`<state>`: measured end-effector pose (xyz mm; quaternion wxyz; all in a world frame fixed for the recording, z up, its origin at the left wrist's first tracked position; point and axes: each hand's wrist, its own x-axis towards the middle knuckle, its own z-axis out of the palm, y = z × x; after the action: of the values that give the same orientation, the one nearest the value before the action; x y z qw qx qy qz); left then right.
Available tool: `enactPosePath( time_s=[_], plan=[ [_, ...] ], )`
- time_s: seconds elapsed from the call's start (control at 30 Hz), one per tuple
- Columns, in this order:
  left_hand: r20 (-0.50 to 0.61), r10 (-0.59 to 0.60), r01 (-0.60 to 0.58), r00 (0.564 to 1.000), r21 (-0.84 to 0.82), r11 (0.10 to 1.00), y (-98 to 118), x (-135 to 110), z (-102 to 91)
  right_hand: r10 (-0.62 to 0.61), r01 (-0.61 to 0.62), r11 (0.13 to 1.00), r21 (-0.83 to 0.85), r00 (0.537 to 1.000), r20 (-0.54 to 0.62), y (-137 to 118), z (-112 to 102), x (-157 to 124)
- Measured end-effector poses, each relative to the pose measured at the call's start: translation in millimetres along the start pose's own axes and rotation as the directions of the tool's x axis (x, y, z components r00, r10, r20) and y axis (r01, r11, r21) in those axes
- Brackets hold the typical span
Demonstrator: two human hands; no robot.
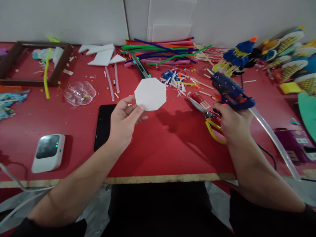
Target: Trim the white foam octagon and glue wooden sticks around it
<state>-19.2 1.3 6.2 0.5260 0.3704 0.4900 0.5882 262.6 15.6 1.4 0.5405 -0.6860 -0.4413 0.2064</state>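
Between the thumb and fingers of my left hand (127, 118) is a white octagonal piece of board (150, 93), held up over the table. My right hand (233, 120) grips a blue hot glue gun (230, 92) by its handle. The gun's nozzle points away to the upper left, and a long clear glue stick (275, 143) sticks out of its back end. Scissors with yellow handles (213, 130) lie just left of my right hand. A black phone (103, 126) is partly hidden behind my left hand and wrist.
On the red table (168, 151) several coloured pipe cleaners (160, 49) are heaped at the back. Near them lie a green cutter (140, 64), white board scraps (101, 54) and small clippings (175, 79). A brown frame (58, 64) and white device (48, 153) are at left; crafted figures (239, 52) stand right.
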Motion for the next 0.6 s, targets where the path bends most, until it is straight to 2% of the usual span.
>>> enactPosePath(
  time_s=[0.17,0.23,0.3,0.37,0.47,0.53,0.6],
  plan=[
    [0.033,-0.038,0.037,0.999,0.015,0.999,-2,1,0.5,-0.002,0.002,1.000,-0.001,1.000,0.021,2,1,-5],
    [0.041,-0.071,0.070,0.997,0.025,0.997,-2,1,0.9,-0.097,0.098,0.995,-0.016,0.993,0.065,4,0,-7],
    [0.053,-0.093,0.091,0.994,0.037,0.995,-3,0,1.6,-0.251,0.259,0.965,-0.052,0.960,0.126,6,-1,-10],
    [0.074,-0.096,0.092,0.993,0.051,0.994,-3,-1,2.3,-0.417,0.437,0.896,-0.084,0.890,0.185,5,-3,-12],
    [0.119,-0.106,0.095,0.987,0.098,0.991,-3,-5,3.1,-0.634,0.671,0.741,-0.039,0.717,0.288,0,-5,-14],
    [0.146,-0.119,0.097,0.982,0.148,0.984,-2,-7,3.5,-0.726,0.766,0.641,0.037,0.591,0.352,-4,-6,-17],
    [0.177,-0.118,0.082,0.977,0.196,0.977,0,-10,3.9,-0.770,0.806,0.584,0.098,0.511,0.383,-9,-7,-20]
  ],
)
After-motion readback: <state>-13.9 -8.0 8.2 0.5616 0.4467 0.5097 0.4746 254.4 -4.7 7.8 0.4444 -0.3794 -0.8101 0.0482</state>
